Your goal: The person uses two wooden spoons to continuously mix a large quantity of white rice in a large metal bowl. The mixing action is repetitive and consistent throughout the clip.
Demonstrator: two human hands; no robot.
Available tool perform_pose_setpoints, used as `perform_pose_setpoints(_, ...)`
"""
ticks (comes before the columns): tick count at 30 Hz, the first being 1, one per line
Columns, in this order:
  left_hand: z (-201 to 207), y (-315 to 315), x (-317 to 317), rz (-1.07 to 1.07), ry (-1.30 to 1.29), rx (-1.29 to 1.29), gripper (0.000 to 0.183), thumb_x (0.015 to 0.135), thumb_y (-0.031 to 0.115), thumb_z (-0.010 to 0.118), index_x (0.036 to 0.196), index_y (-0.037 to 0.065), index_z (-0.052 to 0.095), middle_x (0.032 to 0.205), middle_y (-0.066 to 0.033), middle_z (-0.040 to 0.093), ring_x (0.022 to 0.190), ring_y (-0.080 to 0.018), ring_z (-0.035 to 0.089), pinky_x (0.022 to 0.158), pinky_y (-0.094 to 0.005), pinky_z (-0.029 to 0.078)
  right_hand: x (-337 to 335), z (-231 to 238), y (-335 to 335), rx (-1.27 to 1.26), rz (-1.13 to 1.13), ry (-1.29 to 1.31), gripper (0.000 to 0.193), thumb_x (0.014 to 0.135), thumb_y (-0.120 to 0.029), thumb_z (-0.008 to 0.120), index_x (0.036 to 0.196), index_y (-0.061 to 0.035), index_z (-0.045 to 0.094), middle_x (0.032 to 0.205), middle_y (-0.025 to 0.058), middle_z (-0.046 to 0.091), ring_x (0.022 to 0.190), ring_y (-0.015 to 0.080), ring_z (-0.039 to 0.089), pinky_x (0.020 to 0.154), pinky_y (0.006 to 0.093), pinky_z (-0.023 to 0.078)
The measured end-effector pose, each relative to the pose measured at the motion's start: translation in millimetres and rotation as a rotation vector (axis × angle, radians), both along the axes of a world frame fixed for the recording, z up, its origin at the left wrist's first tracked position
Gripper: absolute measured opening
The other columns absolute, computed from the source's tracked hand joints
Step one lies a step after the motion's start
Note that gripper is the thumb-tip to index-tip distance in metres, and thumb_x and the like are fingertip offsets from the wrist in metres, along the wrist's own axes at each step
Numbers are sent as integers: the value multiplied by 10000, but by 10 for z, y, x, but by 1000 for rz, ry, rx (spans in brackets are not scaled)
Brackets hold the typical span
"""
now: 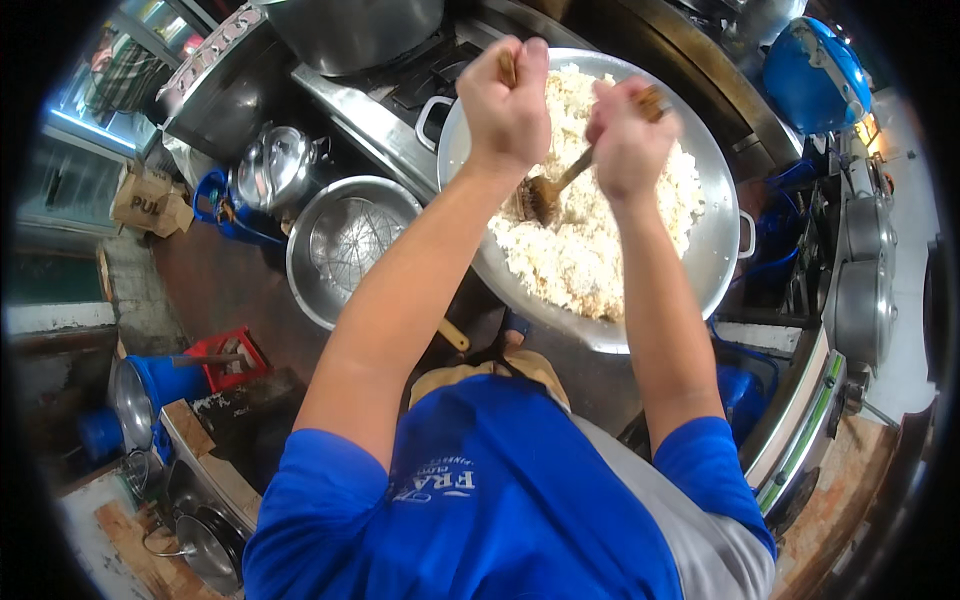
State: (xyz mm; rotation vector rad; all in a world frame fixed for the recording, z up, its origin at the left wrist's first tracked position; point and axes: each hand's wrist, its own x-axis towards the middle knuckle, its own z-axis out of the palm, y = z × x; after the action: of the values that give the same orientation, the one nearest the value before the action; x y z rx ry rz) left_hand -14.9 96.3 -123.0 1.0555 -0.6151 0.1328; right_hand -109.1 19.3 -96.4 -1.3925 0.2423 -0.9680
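A wide two-handled metal pan (718,230) holds a large heap of white, crumbly food that looks like cooked rice (575,262). My left hand (507,112) is closed round a wooden handle (508,68) above the pan's left side; I cannot make out that tool's lower end. Over the right of the heap, my right hand (632,145), slightly blurred, grips a wooden-handled spoon (566,179). Its brownish head is dug into the rice near the middle, between my forearms.
Left of the pan is a large steel basin (301,262) with a round wire rack inside. A big pot (350,35) stands on the stove behind. Farther left are a lidded steel pot (270,170) and cardboard box (150,200); a red crate (238,358) sits lower. Lidded pots (862,310) line the right.
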Motion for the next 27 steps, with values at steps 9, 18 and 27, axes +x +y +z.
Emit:
perform_pose_setpoints(9,-269,116,-325,173,130,-5,370,997,114,545,654,37,431,589,53,390,586,-47,349,499,-265,266,77,-476,205,-182,19,80,245,885,-55,642,664,-42,536,591,11,553,568,88,513,549,247,404)
perform_pose_setpoints(18,1081,705,-125,232,34,-218,367,1006,189,555,650,169,469,516,69,420,369,-41,325,334,-235,224,128,818,-326,-389,666,-154,209,927,-79,516,722,-40,501,578,9,446,458,106,372,453,269,277)
perform_pose_setpoints(27,89,217,-137,284,141,-13,422,981,117,571,627,45,351,562,44,345,564,-58,293,493,-279,248,253,202,-233,-206,618,131,180,851,-40,494,673,-24,506,573,39,444,498,134,430,477,294,337)
